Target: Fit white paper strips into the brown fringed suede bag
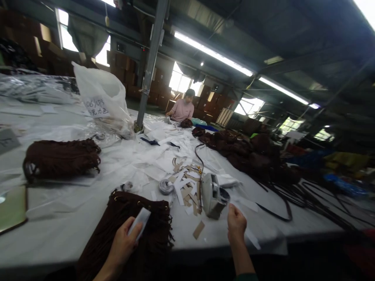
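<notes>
My left hand (123,244) is closed on a small white paper strip (140,221) and hovers over a dark brown fringed bag (137,230) lying at the table's near edge. My right hand (236,225) is pinched on a thin white strip (252,237) that hangs down past the table edge. It sits just right of a grey tape dispenser (213,195). Between the hands lie scattered white and tan paper strips (187,189) and a roll of tape (166,186).
The white table (73,210) also carries a second brown fringed bag (61,159) at left, a white plastic sack with a label (102,99), a pile of brown bags (249,150) and black straps (293,195) at right. A person in pink (183,109) works at the far end beside a steel post (150,62).
</notes>
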A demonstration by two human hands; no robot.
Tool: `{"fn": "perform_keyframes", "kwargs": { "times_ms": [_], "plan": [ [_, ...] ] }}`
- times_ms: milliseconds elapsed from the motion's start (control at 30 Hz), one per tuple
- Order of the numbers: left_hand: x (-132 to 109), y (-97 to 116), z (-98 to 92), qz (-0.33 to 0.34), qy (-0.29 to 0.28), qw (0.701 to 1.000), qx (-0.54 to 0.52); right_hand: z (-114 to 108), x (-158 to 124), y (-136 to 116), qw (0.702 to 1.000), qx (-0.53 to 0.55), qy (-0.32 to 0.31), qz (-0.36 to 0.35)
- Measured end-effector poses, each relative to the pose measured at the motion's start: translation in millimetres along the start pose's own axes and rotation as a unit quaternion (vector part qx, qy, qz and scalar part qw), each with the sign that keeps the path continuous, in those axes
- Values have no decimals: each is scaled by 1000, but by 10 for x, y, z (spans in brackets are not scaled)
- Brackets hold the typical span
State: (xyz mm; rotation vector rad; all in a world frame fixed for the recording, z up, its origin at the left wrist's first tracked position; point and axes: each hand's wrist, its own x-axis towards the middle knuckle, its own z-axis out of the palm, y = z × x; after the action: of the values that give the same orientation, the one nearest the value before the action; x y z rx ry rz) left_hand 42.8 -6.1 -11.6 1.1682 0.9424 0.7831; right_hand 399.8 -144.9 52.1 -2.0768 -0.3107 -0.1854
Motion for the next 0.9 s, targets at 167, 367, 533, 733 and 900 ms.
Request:
{"fn": "perform_keyframes", "kwargs": {
  "times_ms": [167, 367, 533, 733, 900],
  "plan": [
    [-43, 0, 33, 1, 12, 1000, 13, -7, 365, -21, 994, -18, -87, 67],
    [-78, 1, 81, 9, 32, 999, 7, 201, 504, -193, 984, -11, -150, 96],
    [-90, -16, 92, 6, 46, 999, 25, 211, 553, -190, 989, 4, -122, 86],
    [-66, -92, 61, 5, 32, 999, 36, -13, 442, -112, 995, 57, -72, 47],
    [-70, -87, 55, 3, 32, 999, 32, -135, 79, 87, 992, 65, -94, 55]
  ]
}}
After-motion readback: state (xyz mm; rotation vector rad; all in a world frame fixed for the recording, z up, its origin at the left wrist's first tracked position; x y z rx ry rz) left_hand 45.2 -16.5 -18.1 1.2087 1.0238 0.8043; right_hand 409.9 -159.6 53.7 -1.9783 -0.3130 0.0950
